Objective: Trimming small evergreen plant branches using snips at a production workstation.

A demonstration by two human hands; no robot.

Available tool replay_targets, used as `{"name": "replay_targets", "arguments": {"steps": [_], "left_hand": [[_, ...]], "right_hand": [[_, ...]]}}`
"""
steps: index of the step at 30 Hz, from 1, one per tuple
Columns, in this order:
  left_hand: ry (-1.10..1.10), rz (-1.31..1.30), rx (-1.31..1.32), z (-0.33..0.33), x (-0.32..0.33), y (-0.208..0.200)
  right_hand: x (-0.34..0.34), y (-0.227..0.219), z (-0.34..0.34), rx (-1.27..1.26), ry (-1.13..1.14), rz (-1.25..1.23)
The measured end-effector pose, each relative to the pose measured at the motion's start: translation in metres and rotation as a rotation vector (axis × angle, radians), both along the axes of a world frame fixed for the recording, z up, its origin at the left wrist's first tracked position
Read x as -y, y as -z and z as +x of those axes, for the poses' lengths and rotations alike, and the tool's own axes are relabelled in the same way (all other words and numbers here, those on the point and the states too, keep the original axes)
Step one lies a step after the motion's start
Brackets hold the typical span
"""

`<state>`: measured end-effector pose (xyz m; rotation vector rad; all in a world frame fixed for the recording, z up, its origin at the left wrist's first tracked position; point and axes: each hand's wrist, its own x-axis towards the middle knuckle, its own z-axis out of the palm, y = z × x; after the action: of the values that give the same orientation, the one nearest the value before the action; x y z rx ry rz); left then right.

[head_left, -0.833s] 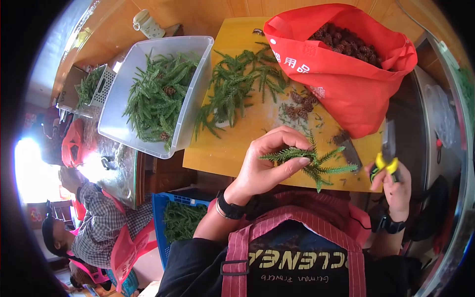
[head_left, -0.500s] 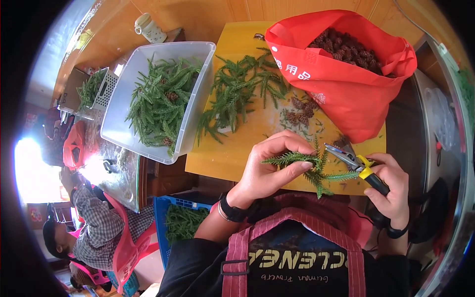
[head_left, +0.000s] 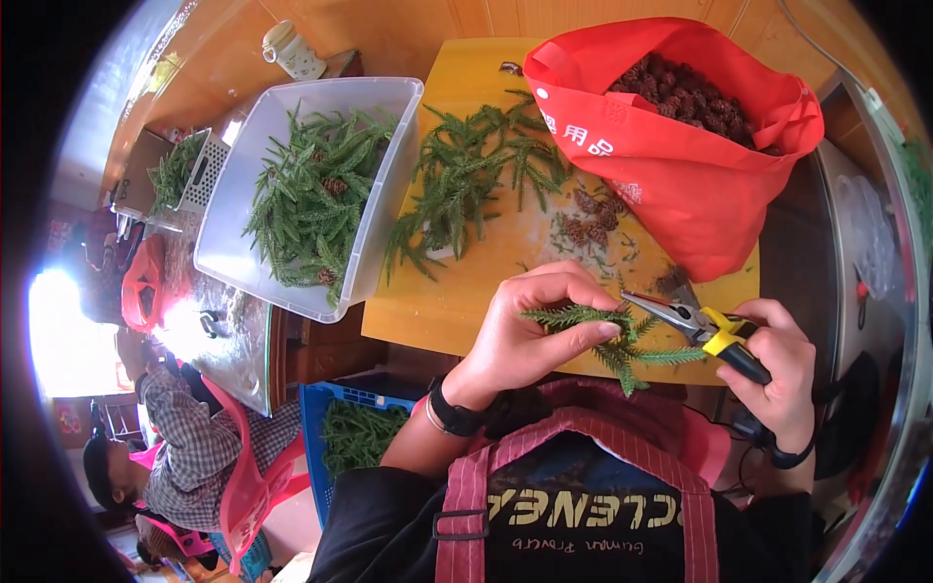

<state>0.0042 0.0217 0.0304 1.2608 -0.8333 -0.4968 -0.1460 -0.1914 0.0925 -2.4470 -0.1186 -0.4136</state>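
Observation:
Between its thumb and fingers, my left hand [head_left: 546, 325] pinches an artificial pine sprig [head_left: 622, 364] above the near edge of the yellow table. My right hand [head_left: 782, 360] is closed round the yellow-and-black handles of long-nose pliers [head_left: 695, 323]. The pliers' jaws point left, parted a little, with their tips close to the upper part of the sprig. Whether they touch a stem there I cannot tell. Beyond my hands several loose pine cones [head_left: 588, 231] lie on the table among small green scraps.
A red bag [head_left: 680, 185] full of pine cones stands at the far right. Loose pine sprigs [head_left: 457, 180] lie beside a clear plastic bin [head_left: 374, 243] holding sprigs with cones. A blue crate [head_left: 316, 418] of greenery sits at lower left. Another person [head_left: 199, 437] works farther left.
The pliers have shifted slightly, their handles have spread and their jaws have parted. My left hand keeps its pinch on the sprig, which has moved slightly right.

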Motion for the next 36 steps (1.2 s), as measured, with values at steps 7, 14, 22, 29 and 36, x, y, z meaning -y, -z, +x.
{"name": "replay_targets", "arguments": {"steps": [7, 14, 22, 29, 36], "left_hand": [[-0.041, 0.089, 0.101, 0.003, 0.002, -0.011], [-0.051, 0.096, 0.088, -0.001, 0.006, -0.011], [0.167, -0.113, -0.491, -0.004, 0.006, 0.001], [0.193, -0.112, -0.416, -0.001, 0.009, 0.004], [0.055, -0.011, -0.163, 0.003, 0.005, 0.001]], "right_hand": [[-0.001, -0.014, 0.002, 0.043, 0.000, -0.169], [-0.001, -0.032, 0.001, -0.025, -0.001, -0.235], [0.007, -0.017, 0.003, -0.103, 0.023, 0.050], [0.000, -0.004, 0.014, -0.042, 0.055, 0.163], [0.008, -0.013, 0.016, -0.053, 0.025, 0.063]]}}
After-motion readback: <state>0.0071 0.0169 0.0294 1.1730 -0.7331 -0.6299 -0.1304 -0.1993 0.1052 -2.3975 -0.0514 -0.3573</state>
